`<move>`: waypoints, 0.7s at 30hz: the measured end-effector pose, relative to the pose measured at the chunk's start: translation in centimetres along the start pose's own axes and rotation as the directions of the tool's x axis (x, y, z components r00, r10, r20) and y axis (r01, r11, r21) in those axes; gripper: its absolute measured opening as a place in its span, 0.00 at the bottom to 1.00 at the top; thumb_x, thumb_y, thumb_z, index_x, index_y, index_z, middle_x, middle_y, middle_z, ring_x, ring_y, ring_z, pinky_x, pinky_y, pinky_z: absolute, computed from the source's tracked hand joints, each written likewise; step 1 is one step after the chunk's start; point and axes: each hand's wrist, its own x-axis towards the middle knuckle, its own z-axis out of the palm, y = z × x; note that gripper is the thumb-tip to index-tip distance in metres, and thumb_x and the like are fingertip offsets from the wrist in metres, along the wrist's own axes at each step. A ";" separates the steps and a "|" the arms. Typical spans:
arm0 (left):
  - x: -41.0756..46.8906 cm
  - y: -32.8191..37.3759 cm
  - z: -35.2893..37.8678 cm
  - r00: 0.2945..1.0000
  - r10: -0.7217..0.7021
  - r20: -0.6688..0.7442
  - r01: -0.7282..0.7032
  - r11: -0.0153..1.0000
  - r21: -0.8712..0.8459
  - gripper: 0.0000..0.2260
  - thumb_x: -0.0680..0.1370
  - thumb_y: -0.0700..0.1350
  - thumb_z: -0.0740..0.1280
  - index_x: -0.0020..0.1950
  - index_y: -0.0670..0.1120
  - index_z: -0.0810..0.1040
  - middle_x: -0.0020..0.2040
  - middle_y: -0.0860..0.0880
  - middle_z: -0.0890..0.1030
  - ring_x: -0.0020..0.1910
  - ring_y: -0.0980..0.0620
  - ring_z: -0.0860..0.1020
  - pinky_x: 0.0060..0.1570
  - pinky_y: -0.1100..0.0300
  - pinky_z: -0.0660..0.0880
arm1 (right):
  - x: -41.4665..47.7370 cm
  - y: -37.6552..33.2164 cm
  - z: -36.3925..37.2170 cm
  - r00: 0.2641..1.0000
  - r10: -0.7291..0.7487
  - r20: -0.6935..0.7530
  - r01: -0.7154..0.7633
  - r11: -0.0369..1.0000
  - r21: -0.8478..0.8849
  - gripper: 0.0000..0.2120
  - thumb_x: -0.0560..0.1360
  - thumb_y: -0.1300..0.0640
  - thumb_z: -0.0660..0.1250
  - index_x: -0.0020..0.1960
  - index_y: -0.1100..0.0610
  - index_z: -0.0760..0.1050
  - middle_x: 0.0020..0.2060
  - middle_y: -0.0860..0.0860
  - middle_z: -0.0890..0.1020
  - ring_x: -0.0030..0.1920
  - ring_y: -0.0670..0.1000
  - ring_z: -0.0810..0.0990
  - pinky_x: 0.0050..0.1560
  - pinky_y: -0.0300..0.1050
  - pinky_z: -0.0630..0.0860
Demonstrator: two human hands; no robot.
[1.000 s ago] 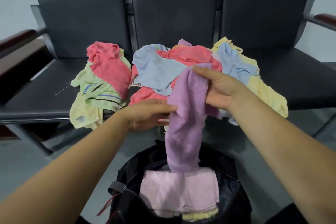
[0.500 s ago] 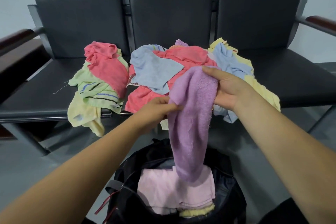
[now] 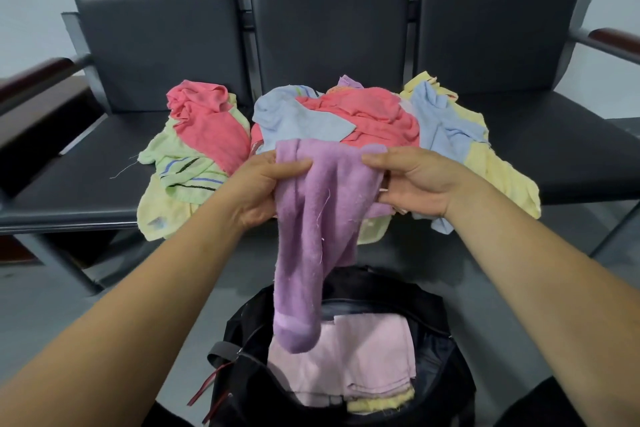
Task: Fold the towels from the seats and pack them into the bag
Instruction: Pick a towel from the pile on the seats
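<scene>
The fuzzy purple terry towel (image 3: 313, 218) is pinched along its top edge by both hands: the left hand (image 3: 263, 189) is closed on the corner at 9 o'clock, the right hand (image 3: 412, 184) on the corner at 3 o'clock. Half a second ago the two grips were bunched close together; now they are drawn apart and the top edge is stretched level between them. The rest of the towel is left hanging as a crumpled column, its lower end dangling over the open black fabric bag (image 3: 446, 374) at 6 o'clock, where a folded pale pink towel (image 3: 367, 357) is seen lying on a pale yellow one (image 3: 377, 404). Beyond the hands, at 12 o'clock, a heap of unfolded coral, light blue, green-striped and yellow towels (image 3: 363, 114) is spread across the row of black padded seats (image 3: 86, 163), unchanged from the earlier frames.
</scene>
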 end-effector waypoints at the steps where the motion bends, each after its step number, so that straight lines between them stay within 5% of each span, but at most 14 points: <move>1: 0.0 0.2 -0.7 0.999 0.014 -0.030 -0.009 0.989 0.147 0.12 0.72 0.39 0.72 0.54 0.36 0.81 0.48 0.40 0.84 0.45 0.46 0.84 0.46 0.54 0.82 | 0.0 -0.2 0.0 0.999 -0.036 -0.040 0.036 0.999 0.002 0.19 0.72 0.61 0.72 0.62 0.63 0.79 0.58 0.58 0.83 0.61 0.56 0.82 0.58 0.53 0.81; 4: -0.2 0.7 -2.2 0.994 0.036 -0.104 0.030 0.818 0.575 0.16 0.73 0.45 0.76 0.46 0.32 0.78 0.38 0.42 0.80 0.35 0.48 0.77 0.33 0.61 0.73 | 0.0 -0.2 -0.2 0.991 -0.067 -0.116 0.048 0.986 -0.160 0.20 0.71 0.58 0.72 0.63 0.61 0.79 0.56 0.56 0.85 0.57 0.56 0.84 0.54 0.53 0.83; 6: -0.2 0.5 -2.4 0.988 0.021 -0.153 0.071 0.820 0.568 0.13 0.72 0.45 0.77 0.45 0.38 0.76 0.33 0.45 0.75 0.31 0.50 0.72 0.29 0.63 0.67 | -0.1 0.0 -0.1 0.990 -0.039 -0.135 0.000 0.961 -0.277 0.15 0.74 0.58 0.72 0.60 0.59 0.79 0.52 0.56 0.85 0.53 0.58 0.85 0.53 0.58 0.83; 8: 0.0 0.4 -2.1 0.979 -0.018 -0.203 0.096 0.920 0.381 0.10 0.71 0.44 0.73 0.46 0.41 0.77 0.38 0.45 0.79 0.36 0.48 0.77 0.37 0.58 0.73 | 0.0 0.0 0.3 0.985 -0.038 -0.168 -0.007 0.965 -0.262 0.10 0.78 0.59 0.69 0.59 0.59 0.78 0.48 0.56 0.86 0.47 0.56 0.86 0.48 0.54 0.84; 10: 0.1 0.5 -1.4 0.982 -0.083 -0.173 0.102 0.989 0.105 0.08 0.73 0.42 0.68 0.52 0.43 0.79 0.44 0.46 0.82 0.42 0.48 0.81 0.46 0.55 0.76 | 0.0 -0.5 0.9 0.979 -0.065 -0.191 0.053 0.996 -0.067 0.14 0.81 0.57 0.66 0.64 0.62 0.77 0.49 0.55 0.84 0.48 0.54 0.84 0.46 0.48 0.84; 13: 0.0 1.0 -0.5 0.994 -0.085 -0.070 0.073 0.986 -0.151 0.09 0.75 0.42 0.64 0.53 0.44 0.79 0.45 0.48 0.81 0.43 0.49 0.80 0.45 0.57 0.74 | -0.6 -1.6 1.2 0.989 -0.093 -0.115 0.123 0.951 0.285 0.19 0.82 0.48 0.62 0.59 0.61 0.82 0.54 0.55 0.85 0.53 0.53 0.85 0.54 0.48 0.83; 15: -0.3 1.1 -0.2 0.999 -0.040 -0.006 0.038 0.973 -0.229 0.11 0.76 0.42 0.67 0.57 0.41 0.80 0.48 0.46 0.82 0.47 0.49 0.80 0.49 0.56 0.76 | -1.0 -1.7 1.5 0.996 -0.087 -0.035 0.092 0.974 0.208 0.20 0.80 0.50 0.63 0.66 0.62 0.78 0.62 0.58 0.83 0.62 0.56 0.82 0.63 0.52 0.79; 18: -0.1 0.5 -0.4 0.999 0.027 -0.031 -0.028 0.999 -0.018 0.16 0.75 0.34 0.69 0.63 0.38 0.78 0.56 0.41 0.83 0.53 0.46 0.83 0.53 0.55 0.81 | -0.6 -1.2 0.9 0.992 -0.086 -0.087 0.084 0.996 -0.026 0.18 0.78 0.62 0.67 0.66 0.67 0.76 0.63 0.61 0.81 0.60 0.56 0.83 0.57 0.51 0.82; 21: 0.0 0.4 -1.1 0.995 0.026 -0.100 0.006 0.950 0.311 0.09 0.77 0.35 0.69 0.57 0.36 0.81 0.55 0.39 0.84 0.53 0.45 0.83 0.53 0.56 0.82 | -0.1 -1.5 -0.3 0.959 -0.168 -0.228 0.153 0.985 -0.083 0.21 0.71 0.60 0.75 0.62 0.64 0.80 0.61 0.59 0.83 0.62 0.57 0.82 0.61 0.51 0.81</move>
